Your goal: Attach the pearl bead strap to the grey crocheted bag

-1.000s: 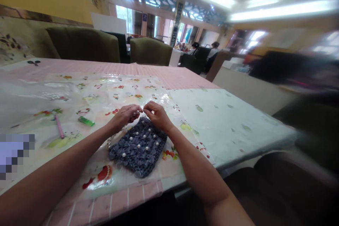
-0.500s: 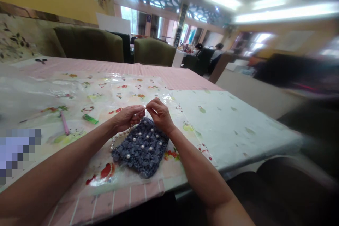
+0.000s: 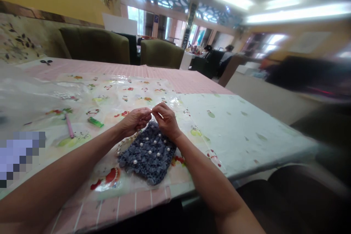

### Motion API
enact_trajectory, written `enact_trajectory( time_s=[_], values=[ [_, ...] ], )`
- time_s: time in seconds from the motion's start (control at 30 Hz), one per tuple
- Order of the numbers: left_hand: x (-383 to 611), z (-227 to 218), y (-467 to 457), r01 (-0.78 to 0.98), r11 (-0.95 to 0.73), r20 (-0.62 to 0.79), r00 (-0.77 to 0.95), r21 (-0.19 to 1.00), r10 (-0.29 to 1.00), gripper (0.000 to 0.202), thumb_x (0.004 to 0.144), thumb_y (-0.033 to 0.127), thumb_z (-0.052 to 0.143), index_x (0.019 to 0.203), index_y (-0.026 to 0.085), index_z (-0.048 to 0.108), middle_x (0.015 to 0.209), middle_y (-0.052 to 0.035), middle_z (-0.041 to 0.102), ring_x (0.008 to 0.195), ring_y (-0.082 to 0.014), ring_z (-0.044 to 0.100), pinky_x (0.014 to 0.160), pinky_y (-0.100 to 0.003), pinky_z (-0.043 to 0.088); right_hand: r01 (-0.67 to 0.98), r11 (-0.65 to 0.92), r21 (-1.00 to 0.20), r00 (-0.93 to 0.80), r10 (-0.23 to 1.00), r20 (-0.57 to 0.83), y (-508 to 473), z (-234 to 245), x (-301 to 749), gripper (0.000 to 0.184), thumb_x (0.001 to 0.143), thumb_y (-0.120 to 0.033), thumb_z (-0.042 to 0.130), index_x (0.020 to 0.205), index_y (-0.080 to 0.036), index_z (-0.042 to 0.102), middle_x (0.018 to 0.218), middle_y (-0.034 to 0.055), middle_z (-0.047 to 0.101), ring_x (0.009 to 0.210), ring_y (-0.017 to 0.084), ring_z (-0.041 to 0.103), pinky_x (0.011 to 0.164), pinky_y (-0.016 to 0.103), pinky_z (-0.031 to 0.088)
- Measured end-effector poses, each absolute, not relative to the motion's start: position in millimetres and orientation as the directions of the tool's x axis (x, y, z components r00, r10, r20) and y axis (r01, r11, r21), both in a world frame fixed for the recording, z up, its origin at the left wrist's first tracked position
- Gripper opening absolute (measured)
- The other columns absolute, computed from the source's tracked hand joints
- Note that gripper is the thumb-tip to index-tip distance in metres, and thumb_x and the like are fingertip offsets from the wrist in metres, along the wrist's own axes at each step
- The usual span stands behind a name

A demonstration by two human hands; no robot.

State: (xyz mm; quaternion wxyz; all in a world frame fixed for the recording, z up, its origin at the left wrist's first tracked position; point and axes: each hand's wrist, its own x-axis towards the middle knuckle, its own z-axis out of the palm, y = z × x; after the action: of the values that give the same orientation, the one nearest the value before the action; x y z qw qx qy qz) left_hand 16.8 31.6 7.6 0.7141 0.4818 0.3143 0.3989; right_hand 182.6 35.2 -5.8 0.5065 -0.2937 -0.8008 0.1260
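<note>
A small blue-grey knitted bag (image 3: 149,153) studded with white pearls lies on the table in front of me. My left hand (image 3: 135,120) and my right hand (image 3: 166,120) meet at the bag's far edge, fingertips pinched together on something too small to name. A string of pearls (image 3: 126,142) trails from under my left hand along the bag's left side.
The table carries a clear plastic sheet (image 3: 109,95) over a printed cloth. A green lighter (image 3: 95,122) and a pink pen (image 3: 69,125) lie to the left, scissors (image 3: 46,61) at the far left corner. Olive armchairs (image 3: 94,45) stand behind; people sit in the background.
My hands stay pinched at the bag's top edge, shifting slightly. The view has drifted a little, so everything sits slightly further right.
</note>
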Motion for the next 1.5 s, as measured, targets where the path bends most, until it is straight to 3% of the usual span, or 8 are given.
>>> enact_trajectory(
  time_s=[0.17,0.37,0.53,0.73,0.9,1.07,1.27,1.5],
  values=[
    [11,1,39,-0.190,0.117,-0.023,0.437,0.975,0.899,0.027,0.081,0.033,0.065,0.077,0.017,0.044,0.063,0.0066,0.038,0.042,-0.0015,0.024,0.038,-0.014,0.016,0.391,0.738,-0.550,-0.286,0.666,0.689,47,-9,191,0.019,0.097,-0.025,0.048,0.085,-0.019,0.062,0.086,0.0038,0.059,0.085,0.015,0.056,0.082,0.028,0.043],
    [2,-6,49,0.039,-0.018,0.004,0.326,0.999,0.945,0.023,0.080,0.036,0.059,0.076,0.017,0.046,0.063,0.0049,0.045,0.043,-0.0036,0.031,0.040,-0.018,0.021,0.658,0.515,-0.550,-0.384,0.857,0.344,60,-18,199,0.032,0.091,-0.030,0.057,0.062,-0.017,0.056,0.064,0.0012,0.056,0.067,0.014,0.051,0.067,0.028,0.036],
    [6,-7,49,0.264,-0.219,0.141,0.284,0.939,0.948,0.019,0.081,0.036,0.056,0.080,0.018,0.050,0.060,0.0059,0.044,0.047,-0.0073,0.036,0.044,-0.020,0.027,0.429,0.552,-0.715,-0.351,0.831,0.431,54,-15,195,0.018,0.091,-0.032,0.055,0.087,-0.017,0.066,0.080,0.0018,0.066,0.075,0.014,0.057,0.071,0.026,0.040],
    [7,-14,50,0.457,-0.520,0.402,0.335,0.722,0.852,0.017,0.081,0.034,0.056,0.083,0.017,0.057,0.069,0.0030,0.051,0.063,-0.0104,0.044,0.060,-0.023,0.035,0.344,0.624,-0.702,-0.368,0.777,0.511,48,-8,193,0.007,0.086,-0.019,0.058,0.080,-0.018,0.063,0.077,0.0001,0.063,0.074,0.012,0.056,0.073,0.027,0.042],
    [8,-4,43,0.316,-0.342,0.216,0.371,0.885,0.903,0.024,0.082,0.040,0.052,0.085,0.016,0.057,0.064,0.0033,0.046,0.055,-0.0100,0.040,0.051,-0.022,0.032,0.401,0.725,-0.560,-0.397,0.688,0.607,45,-5,191,0.011,0.087,-0.015,0.054,0.077,-0.018,0.057,0.076,0.0002,0.057,0.072,0.013,0.052,0.072,0.027,0.041],
    [10,4,37,0.248,-0.130,0.026,0.382,0.960,0.924,0.025,0.081,0.039,0.050,0.069,0.017,0.051,0.055,0.0043,0.036,0.047,-0.0084,0.032,0.043,-0.021,0.023,0.452,0.779,-0.434,-0.463,0.621,0.632,43,-5,188,0.015,0.091,-0.015,0.048,0.077,-0.020,0.050,0.080,0.0020,0.053,0.077,0.015,0.050,0.073,0.028,0.040],
    [12,3,34,0.187,-0.053,-0.035,0.438,0.981,0.898,0.027,0.082,0.041,0.050,0.069,0.019,0.041,0.056,0.0057,0.033,0.047,-0.0076,0.028,0.042,-0.019,0.021,0.498,0.791,-0.356,-0.519,0.600,0.608,44,-7,188,0.018,0.094,-0.015,0.041,0.078,-0.021,0.047,0.084,0.0042,0.051,0.079,0.017,0.049,0.074,0.029,0.040],
    [12,4,31,0.134,-0.006,-0.059,0.476,0.991,0.877,0.025,0.080,0.039,0.049,0.071,0.020,0.036,0.058,0.0071,0.029,0.048,-0.0070,0.023,0.042,-0.018,0.020,0.501,0.780,-0.375,-0.508,0.616,0.602,45,-8,188,0.018,0.095,-0.018,0.041,0.079,-0.021,0.047,0.084,0.0042,0.051,0.081,0.017,0.050,0.075,0.029,0.041]
  ],
)
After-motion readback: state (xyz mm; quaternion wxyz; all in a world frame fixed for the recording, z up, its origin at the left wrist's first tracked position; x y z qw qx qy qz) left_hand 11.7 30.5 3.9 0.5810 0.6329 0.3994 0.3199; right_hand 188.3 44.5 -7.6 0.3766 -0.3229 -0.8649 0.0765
